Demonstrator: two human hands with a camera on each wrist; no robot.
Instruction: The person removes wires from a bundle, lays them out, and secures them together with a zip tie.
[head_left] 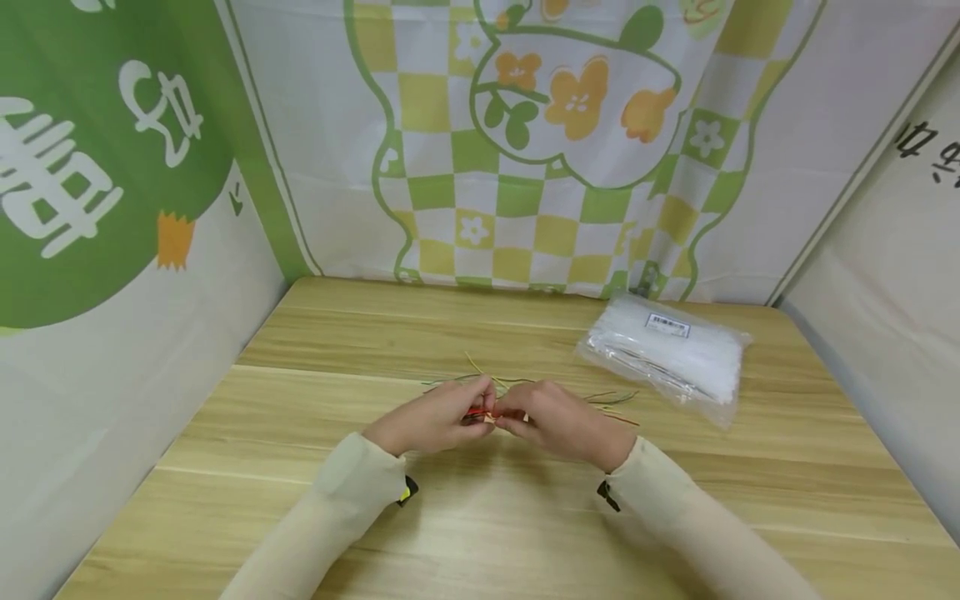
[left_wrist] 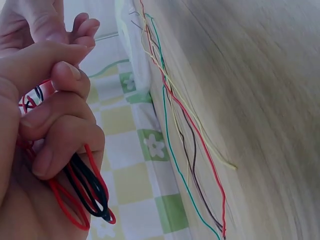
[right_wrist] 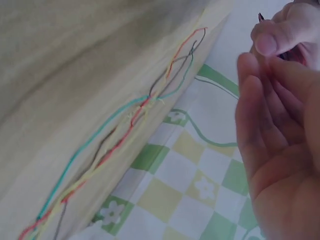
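In the head view my left hand and right hand meet fingertip to fingertip above the table. Curled left fingers grip a looped bundle of red and black wires, its loops hanging out below them in the left wrist view. The right thumb and index finger pinch at the bundle's end beside the left fingertips; the exact spot is mostly hidden. In the right wrist view the other fingers of the right hand extend loosely. Beyond both hands, loose red, green, yellow and dark wires lie along the table.
A clear plastic bag packed with white contents and bearing a barcode label lies at the table's back right. The wood-grain table is bordered by printed cloth behind and pale cloth walls on both sides.
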